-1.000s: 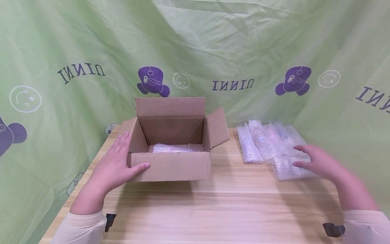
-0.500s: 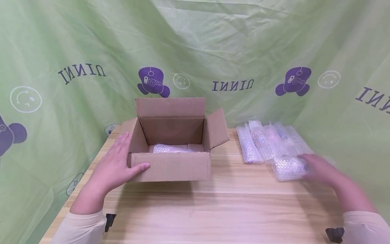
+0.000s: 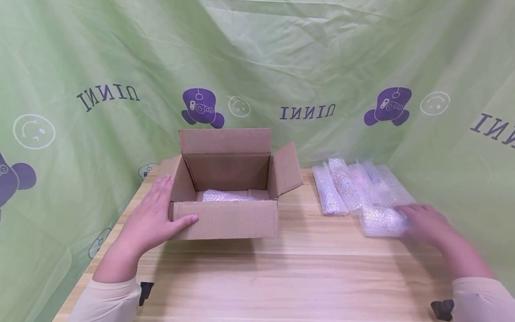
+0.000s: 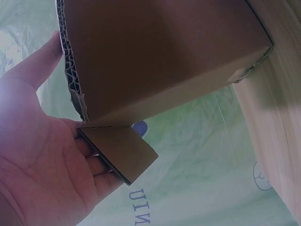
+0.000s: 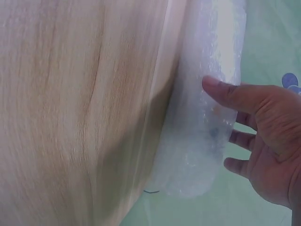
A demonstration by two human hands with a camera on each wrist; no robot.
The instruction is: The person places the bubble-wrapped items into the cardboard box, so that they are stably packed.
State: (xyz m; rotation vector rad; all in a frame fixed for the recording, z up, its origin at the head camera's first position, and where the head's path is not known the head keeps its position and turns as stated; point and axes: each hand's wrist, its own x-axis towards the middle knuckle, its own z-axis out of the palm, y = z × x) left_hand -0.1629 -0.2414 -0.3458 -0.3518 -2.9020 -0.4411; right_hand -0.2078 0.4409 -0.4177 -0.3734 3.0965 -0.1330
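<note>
My left hand (image 3: pixel 149 219) rests at the near left corner of an open cardboard box (image 3: pixel 225 219), fingers straight along the left flap, thumb on the front flap. In the left wrist view, those fingers pass behind the small side flap (image 4: pixel 123 153). Inside the box lies a bubble-wrapped item (image 3: pixel 223 196), partly hidden by the front wall. On the right, my right hand (image 3: pixel 428 223) pinches the end of a bubble-wrapped package (image 3: pixel 382 221). The right wrist view has the thumb (image 5: pixel 221 92) across this package (image 5: pixel 202 127) and the other fingers behind it. Its contents are blurred by the wrap.
Several more bubble-wrapped packages (image 3: pixel 346 185) lie side by side at the back right of the wooden table (image 3: pixel 297 281). A green printed cloth (image 3: pixel 257 58) hangs behind the table and along both sides. The box's right flap (image 3: pixel 287 169) sticks outward toward the packages.
My right hand has come down from above the nearest package and closed on its right end; the package has shifted slightly. My left hand and the box have stayed in place.
</note>
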